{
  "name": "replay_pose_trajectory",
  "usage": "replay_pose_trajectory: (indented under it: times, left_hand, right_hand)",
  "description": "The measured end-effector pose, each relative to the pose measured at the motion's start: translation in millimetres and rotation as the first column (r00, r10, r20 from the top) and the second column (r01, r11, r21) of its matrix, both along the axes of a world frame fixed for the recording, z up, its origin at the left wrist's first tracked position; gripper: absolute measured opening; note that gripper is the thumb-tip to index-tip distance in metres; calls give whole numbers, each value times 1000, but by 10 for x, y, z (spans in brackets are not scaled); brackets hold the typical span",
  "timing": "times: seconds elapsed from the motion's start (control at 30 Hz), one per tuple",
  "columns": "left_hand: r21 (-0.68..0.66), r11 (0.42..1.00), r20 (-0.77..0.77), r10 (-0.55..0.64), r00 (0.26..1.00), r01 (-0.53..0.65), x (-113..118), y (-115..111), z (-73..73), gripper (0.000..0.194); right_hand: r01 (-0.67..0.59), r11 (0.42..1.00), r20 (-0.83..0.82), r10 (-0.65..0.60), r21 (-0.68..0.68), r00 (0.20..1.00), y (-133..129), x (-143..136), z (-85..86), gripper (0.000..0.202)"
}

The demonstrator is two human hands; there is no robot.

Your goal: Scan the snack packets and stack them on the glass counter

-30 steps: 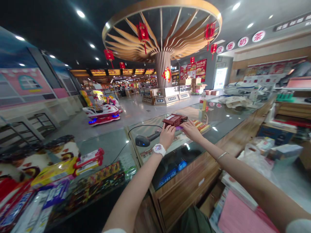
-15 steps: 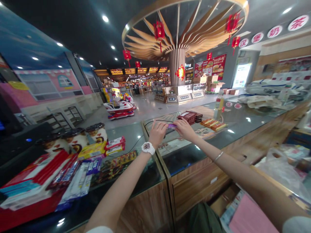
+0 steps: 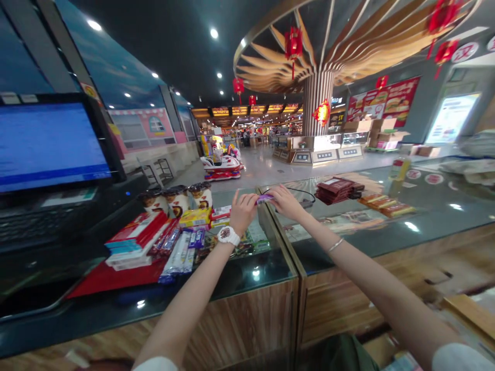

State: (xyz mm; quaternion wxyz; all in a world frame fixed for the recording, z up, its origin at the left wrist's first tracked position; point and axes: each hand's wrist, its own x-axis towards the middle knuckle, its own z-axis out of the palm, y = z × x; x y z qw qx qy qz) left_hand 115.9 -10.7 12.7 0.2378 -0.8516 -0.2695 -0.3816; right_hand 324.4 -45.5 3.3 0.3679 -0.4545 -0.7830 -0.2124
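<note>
Between my two hands, over the glass counter, is a small purple-wrapped snack bar (image 3: 264, 198). My left hand (image 3: 243, 208), with a white watch at the wrist, pinches its left end. The fingers of my right hand (image 3: 286, 202) grip the other end; a thin bracelet sits on that forearm. Left of my left hand lie purple and white snack packets (image 3: 180, 253), a yellow packet (image 3: 195, 217) and a stack of red boxes (image 3: 135, 234). To the right of my right hand is a pile of dark brown packets (image 3: 335, 189), with yellow-brown packets (image 3: 386, 204) beyond it.
Three lidded cups (image 3: 177, 200) stand behind the snacks. A monitor (image 3: 52, 144) and keyboard (image 3: 46, 221) occupy the left end of the counter (image 3: 266, 281). A bottle (image 3: 398, 170) stands at the far right, and a black cable loops behind my right hand.
The view has swung left, bringing the monitor in. My hands, still holding the purple bar, have shifted left along the counter, away from the brown packets and nearer the left-hand snacks.
</note>
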Motion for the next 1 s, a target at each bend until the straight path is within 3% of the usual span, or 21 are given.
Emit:
replay_pose_trajectory:
  times: [0.27,0.43,0.6,0.8,1.0]
  left_hand:
    - [-72,994,75,83,994,-78,-286,85,-89,28]
    - [-71,994,39,86,996,-83,-330,86,-123,29]
    - [-94,991,38,104,994,-100,-315,-1,-88,31]
    - [-122,990,48,79,996,-72,-288,-43,-75,30]
    - [-156,986,51,63,997,-54,-264,-24,-96,36]
  right_hand:
    - [-91,996,-83,88,-23,993,256,-324,-81,27]
    - [-114,993,-80,111,-35,991,221,-318,-154,30]
    - [-94,996,-107,94,4,990,133,-252,-201,50]
    - [-61,998,-184,66,34,981,98,-221,-202,31]
    - [26,998,-153,-17,54,988,80,-179,-205,30]
